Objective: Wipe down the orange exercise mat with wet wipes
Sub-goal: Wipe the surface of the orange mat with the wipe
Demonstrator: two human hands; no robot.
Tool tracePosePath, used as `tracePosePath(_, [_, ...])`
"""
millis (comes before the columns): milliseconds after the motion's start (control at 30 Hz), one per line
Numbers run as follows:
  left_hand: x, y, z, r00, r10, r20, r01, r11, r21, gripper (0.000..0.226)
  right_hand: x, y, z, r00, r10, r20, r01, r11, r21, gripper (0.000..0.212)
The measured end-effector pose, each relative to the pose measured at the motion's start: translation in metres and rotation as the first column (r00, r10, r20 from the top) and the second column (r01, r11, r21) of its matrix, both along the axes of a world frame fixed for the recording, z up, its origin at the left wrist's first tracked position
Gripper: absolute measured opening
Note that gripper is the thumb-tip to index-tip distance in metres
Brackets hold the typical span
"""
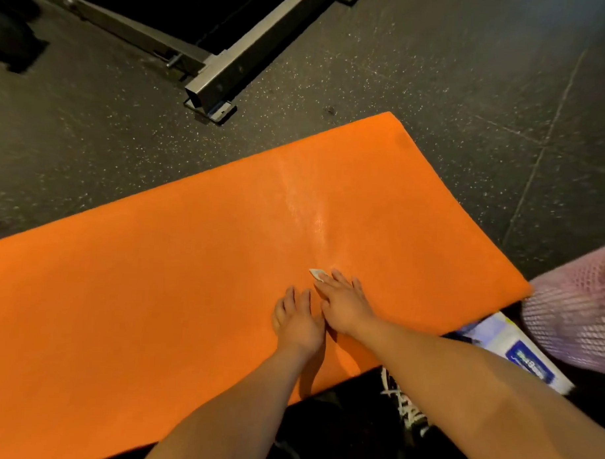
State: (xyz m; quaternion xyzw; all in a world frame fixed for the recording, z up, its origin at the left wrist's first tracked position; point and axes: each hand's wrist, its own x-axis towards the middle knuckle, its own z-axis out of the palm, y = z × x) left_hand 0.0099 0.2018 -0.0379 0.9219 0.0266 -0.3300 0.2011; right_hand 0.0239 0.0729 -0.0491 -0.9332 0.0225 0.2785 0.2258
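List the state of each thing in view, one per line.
orange mat: unrolled flat, wet streak across it
right hand: flat, fingers pressing wet wipe
left hand: flat on mat
wet wipe: mostly hidden under fingers
wipes pack: lying at mat's edge

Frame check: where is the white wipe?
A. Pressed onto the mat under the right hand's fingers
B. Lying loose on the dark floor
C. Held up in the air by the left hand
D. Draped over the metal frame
A: a corner of the white wipe peeks out from under the flat right hand on the orange mat; the left hand rests flat beside it.
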Motion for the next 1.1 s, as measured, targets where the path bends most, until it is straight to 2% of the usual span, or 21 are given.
tracePosePath(133, [-0.044,0.014,0.007,0.998,-0.041,0.056,0.041,0.999,-0.009,0.059,-0.044,0.001,0.012,1.000,-0.027,-0.007,0.027,1.000,-0.005,0.052])
tracePosePath(367, [-0.075,0.013,0.025,1.000,-0.004,0.010,0.004,1.000,-0.004,0.056,-0.095,0.012,0.029,0.992,-0.125,0.033,0.126,0.991,-0.036,0.051])
tracePosePath(533, [-0.082,0.023,0.032,0.991,-0.137,0.003,0.137,0.991,0.002,0.063,-0.139,0.012,0.035,0.993,-0.073,0.096,0.077,0.996,-0.035,0.050])
tracePosePath(700, [-0.089,0.029,0.032,0.974,-0.223,0.033,0.223,0.975,-0.015,0.065,-0.124,0.016,0.048,0.989,-0.143,0.051,0.144,0.989,-0.037,0.051])
tracePosePath(833, [-0.097,0.040,0.024,0.966,-0.245,0.081,0.250,0.967,-0.058,0.066,-0.131,0.020,0.053,0.997,-0.078,0.024,0.078,0.996,-0.040,0.057])
tracePosePath(967, [-0.103,0.045,0.019,0.963,-0.218,0.155,0.234,0.968,-0.093,0.049,-0.138,0.024,0.051,0.997,-0.064,0.046,0.067,0.995,-0.070,0.058])
tracePosePath(1100, [-0.099,0.040,0.024,0.982,-0.100,0.161,0.131,0.973,-0.192,0.005,-0.134,0.024,0.053,0.994,-0.055,0.090,0.059,0.997,-0.044,0.051])
